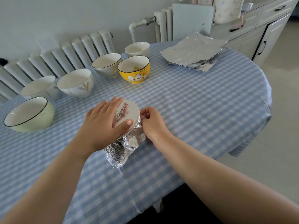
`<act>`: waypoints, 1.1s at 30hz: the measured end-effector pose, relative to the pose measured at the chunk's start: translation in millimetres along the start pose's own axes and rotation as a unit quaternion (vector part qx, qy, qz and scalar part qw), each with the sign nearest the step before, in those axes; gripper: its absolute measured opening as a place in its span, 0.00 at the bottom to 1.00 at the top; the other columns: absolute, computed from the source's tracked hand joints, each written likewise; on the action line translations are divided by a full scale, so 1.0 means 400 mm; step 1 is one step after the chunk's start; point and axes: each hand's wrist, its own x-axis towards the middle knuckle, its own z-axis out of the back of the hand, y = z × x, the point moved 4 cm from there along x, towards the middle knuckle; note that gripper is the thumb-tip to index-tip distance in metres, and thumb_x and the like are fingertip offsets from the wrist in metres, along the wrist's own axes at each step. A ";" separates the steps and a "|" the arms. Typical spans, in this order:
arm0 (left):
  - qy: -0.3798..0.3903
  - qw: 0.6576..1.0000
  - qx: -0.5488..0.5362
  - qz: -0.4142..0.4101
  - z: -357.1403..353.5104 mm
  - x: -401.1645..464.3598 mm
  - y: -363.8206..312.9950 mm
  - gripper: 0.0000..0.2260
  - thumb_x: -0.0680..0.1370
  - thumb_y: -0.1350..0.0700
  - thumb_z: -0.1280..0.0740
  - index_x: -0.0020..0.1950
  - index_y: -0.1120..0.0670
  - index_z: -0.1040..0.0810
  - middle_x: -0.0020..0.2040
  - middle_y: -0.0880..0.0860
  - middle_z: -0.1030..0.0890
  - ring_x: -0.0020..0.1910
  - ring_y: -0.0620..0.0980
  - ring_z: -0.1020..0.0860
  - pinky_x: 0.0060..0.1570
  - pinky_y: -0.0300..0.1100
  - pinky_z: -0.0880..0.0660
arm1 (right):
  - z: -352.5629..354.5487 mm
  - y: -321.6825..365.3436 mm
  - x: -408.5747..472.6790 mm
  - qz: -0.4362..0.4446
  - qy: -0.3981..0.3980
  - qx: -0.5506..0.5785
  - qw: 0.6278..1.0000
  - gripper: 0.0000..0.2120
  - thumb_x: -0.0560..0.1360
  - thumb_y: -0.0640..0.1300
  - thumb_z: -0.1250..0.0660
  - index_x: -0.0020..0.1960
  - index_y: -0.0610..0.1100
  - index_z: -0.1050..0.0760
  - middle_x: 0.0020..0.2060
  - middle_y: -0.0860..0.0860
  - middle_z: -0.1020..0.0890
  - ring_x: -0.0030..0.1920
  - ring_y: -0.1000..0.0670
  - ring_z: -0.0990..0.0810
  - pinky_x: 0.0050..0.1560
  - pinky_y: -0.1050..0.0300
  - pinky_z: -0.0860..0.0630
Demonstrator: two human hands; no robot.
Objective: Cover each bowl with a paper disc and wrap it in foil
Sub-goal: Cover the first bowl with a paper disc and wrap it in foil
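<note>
Blue-and-white checked cloth covers the table (186, 110), whose near edge runs below the forearms. Near centre stands the bowl in hand (124, 147), its sides already clad in crumpled foil (119, 155) and its mouth closed by a white paper disc (134, 110); it appears tipped to the right. The left hand (103, 123) lies flat and spread over the disc, thumb at the rim, evidently to keep the disc seated and the bowl steady while the foil is worked. The right hand (151, 122), just right of the bowl, pinches a foil edge between thumb and fingertips at the rim, presumably to fold it over the disc.

Farther off, six uncovered bowls wait along the left and far side: a pale green bowl (30, 115) nearest, two white bowls (40, 89) (76, 83) behind it, then a grey bowl (106, 65), a yellow cat-printed bowl (134, 70) and a cream bowl (137, 49). They sit within reach but clear of the working space. Spare foil sheets (192, 52) lie stacked at the far right, well apart from the bowls. No spare discs are visible.

Beyond the table, a white radiator (64, 54) runs along the wall, and pale cabinets (262, 29) stand at far right on a tiled floor.
</note>
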 end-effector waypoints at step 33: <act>0.072 0.981 0.109 0.147 0.024 -0.025 -0.036 0.49 0.63 0.23 0.64 0.80 0.44 0.54 0.80 0.49 0.47 0.77 0.59 0.45 0.71 0.65 0.46 | 0.042 0.092 0.064 0.121 0.154 -0.153 0.969 0.09 0.78 0.50 0.32 0.53 0.47 0.19 0.48 0.50 0.16 0.43 0.54 0.20 0.43 0.59 0.24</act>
